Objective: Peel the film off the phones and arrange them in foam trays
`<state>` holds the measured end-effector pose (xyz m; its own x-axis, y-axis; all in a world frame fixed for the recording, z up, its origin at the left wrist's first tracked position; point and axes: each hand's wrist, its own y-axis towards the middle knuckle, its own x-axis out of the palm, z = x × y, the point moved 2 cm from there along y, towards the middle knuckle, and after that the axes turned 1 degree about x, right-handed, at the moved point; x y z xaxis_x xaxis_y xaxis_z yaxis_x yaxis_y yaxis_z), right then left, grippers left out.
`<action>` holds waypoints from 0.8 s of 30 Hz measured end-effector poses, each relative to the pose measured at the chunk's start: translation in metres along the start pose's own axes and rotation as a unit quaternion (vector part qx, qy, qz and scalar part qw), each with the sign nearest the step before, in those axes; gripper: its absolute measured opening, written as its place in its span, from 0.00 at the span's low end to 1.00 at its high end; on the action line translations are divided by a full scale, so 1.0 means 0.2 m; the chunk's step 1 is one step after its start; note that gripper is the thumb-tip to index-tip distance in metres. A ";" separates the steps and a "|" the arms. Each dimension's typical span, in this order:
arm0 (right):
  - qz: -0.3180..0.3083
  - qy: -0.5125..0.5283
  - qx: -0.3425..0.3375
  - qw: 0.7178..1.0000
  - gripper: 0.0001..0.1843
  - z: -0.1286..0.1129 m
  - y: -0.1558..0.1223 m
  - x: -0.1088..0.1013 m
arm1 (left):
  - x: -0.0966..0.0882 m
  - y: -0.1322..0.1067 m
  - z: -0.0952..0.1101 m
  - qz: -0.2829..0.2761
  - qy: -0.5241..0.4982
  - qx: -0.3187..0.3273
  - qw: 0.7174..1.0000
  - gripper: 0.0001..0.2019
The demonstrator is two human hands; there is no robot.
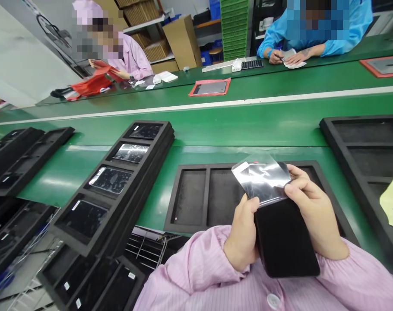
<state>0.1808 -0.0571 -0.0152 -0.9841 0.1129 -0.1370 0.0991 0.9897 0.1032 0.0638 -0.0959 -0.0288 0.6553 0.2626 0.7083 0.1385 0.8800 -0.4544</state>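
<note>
One round-cornered black panel point(286, 242), held near, points to the far side, its long axis leaning left; the left hand point(242, 233) grips its left edge, the right hand point(315, 211) pinches glossy clear film point(269, 181) over its far end. Beyond, a pocketed foam tray point(208, 196) lies on the smooth green table point(248, 125).

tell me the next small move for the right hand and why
Perhaps lift the clear film off the black panel with the right hand: it pinches the film's edge, the film juts past the panel, and the left hand steadies the panel.
</note>
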 end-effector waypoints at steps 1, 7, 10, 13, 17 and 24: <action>-0.005 -0.021 -0.013 1.000 0.16 -0.01 0.00 0.00 | -0.01 0.00 0.00 -0.005 -0.023 -0.029 0.999 0.16; -0.137 -0.207 -0.193 0.949 0.17 -0.13 0.01 0.04 | -0.12 0.06 -0.06 -0.060 -0.096 -0.080 0.990 0.19; -0.153 -0.251 -0.247 0.923 0.19 -0.16 0.01 0.08 | -0.16 0.08 -0.08 -0.009 -0.079 -0.008 0.997 0.16; -0.144 -0.263 -0.259 0.918 0.19 -0.17 0.00 0.11 | -0.14 0.07 -0.10 0.052 -0.064 0.040 0.996 0.14; -0.138 -0.268 -0.257 0.918 0.16 -0.17 -0.01 0.11 | -0.08 0.05 -0.09 0.083 -0.072 0.064 0.992 0.11; -0.125 -0.259 -0.225 0.931 0.17 -0.14 0.01 0.09 | -0.13 0.10 -0.11 0.032 -0.070 0.007 0.997 0.13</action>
<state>0.1589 -0.0547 0.0095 -0.7534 0.0263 -0.6570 -0.3101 0.8669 0.3903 0.0654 -0.0939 -0.0688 0.5521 0.3699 0.7472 0.0884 0.8652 -0.4936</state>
